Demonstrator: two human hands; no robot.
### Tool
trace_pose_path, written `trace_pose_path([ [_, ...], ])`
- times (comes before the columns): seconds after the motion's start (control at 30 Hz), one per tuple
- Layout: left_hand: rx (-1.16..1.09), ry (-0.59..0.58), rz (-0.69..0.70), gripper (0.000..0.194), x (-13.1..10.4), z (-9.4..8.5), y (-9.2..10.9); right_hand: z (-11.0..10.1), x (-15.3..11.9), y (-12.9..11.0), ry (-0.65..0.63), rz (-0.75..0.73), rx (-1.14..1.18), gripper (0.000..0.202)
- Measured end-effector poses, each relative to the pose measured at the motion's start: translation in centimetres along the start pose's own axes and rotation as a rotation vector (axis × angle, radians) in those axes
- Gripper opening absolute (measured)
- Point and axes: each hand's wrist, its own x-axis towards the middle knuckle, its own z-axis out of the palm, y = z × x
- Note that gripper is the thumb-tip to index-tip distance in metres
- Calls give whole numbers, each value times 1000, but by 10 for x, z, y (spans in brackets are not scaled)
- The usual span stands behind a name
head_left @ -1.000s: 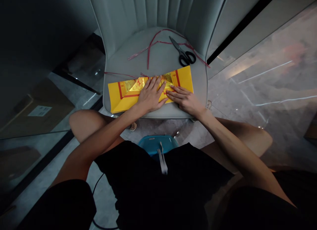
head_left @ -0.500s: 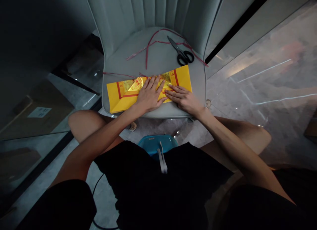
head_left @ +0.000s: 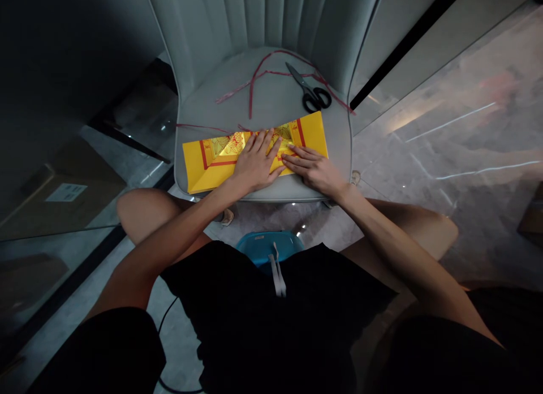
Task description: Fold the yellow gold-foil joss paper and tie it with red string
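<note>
Yellow paper (head_left: pixel 197 163) with red borders and gold printed patterns lies folded across the front of a grey chair seat (head_left: pixel 275 103). My left hand (head_left: pixel 255 161) rests flat on its middle, fingers spread, covering part of the print. Just right of it, my right hand (head_left: pixel 311 167) lies on the paper with its fingers stretched out toward the left. The fingertips of both hands are close together. Neither hand is closed around anything.
Black-handled scissors (head_left: pixel 309 89) and pinkish-red strings (head_left: pixel 251 94) lie on the seat behind the paper. A blue stool or container (head_left: pixel 271 246) shows between the legs. At the left, a cardboard box (head_left: pixel 85 185) appears behind glass.
</note>
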Motion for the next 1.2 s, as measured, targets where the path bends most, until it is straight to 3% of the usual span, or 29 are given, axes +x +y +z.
trace_pose_path([
  [0.23, 35, -47, -22, 74, 0, -6, 6, 0, 0, -1, 5, 4, -6, 54],
  [0.53, 14, -6, 1, 73, 0, 0, 1, -3, -4, -2, -15, -1, -1, 53],
  [0.73, 51, -77, -23, 74, 0, -8, 6, -6, -10, -3, 1, 12, 0, 51],
  [1.07, 66, -82, -28, 74, -1, -9, 6, -22, -47, -4, 56, 77, 21, 50],
  [1.2, 63, -84, -18, 75, -1, -8, 4, -18, -69, 1, 87, 115, -49, 48],
])
